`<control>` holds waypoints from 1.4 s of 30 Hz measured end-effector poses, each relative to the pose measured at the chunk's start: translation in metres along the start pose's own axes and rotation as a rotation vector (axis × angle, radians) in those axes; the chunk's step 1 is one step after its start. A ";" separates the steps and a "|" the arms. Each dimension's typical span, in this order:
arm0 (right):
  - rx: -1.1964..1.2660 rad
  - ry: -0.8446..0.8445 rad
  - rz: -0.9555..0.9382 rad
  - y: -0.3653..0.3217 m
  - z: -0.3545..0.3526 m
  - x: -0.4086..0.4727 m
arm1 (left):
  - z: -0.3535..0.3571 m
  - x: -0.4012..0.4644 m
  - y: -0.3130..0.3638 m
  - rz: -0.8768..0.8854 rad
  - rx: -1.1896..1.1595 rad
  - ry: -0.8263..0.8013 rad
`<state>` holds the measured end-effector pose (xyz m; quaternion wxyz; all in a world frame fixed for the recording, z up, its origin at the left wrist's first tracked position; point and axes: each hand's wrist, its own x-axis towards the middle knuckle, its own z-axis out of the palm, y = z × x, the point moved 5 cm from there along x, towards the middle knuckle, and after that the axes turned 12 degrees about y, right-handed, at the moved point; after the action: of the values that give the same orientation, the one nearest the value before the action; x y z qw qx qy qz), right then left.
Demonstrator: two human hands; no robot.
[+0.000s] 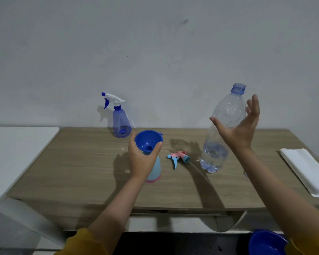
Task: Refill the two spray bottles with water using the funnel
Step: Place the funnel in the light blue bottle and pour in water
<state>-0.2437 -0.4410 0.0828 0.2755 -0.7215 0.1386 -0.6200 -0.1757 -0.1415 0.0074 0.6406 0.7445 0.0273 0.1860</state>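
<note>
A light blue spray bottle with a pink base (155,172) stands mid-table with its head off. A blue funnel (148,139) sits in its neck, and my left hand (142,159) is wrapped around the funnel's stem and the bottle's neck. Its pink and blue spray head (179,157) lies on the table just to the right. A large clear water bottle (223,129), uncapped, stands upright with a little water at its bottom. My right hand (241,126) is spread open just beside it, fingers apart. A translucent blue spray bottle (121,123) with its head on stands at the back.
A folded white cloth (307,170) lies at the table's right end. A white surface (17,153) adjoins the wooden table (81,172) on the left. A blue bowl-like object (267,242) sits below the table's front edge at lower right. A grey wall stands behind.
</note>
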 end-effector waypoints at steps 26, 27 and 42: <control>0.313 -0.945 -0.145 -0.100 0.041 -0.010 | -0.009 0.002 0.001 0.088 0.040 -0.156; 0.308 -0.997 -0.141 -0.103 0.042 -0.018 | -0.010 0.002 0.003 0.091 0.038 -0.163; -0.089 -1.383 -0.294 -0.109 0.056 -0.052 | -0.016 0.006 0.006 0.097 -0.025 -0.215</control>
<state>-0.2147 -0.3117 0.0977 0.1840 -0.9717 -0.1418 -0.0440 -0.1767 -0.1260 0.0165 0.6394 0.7525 -0.0799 0.1360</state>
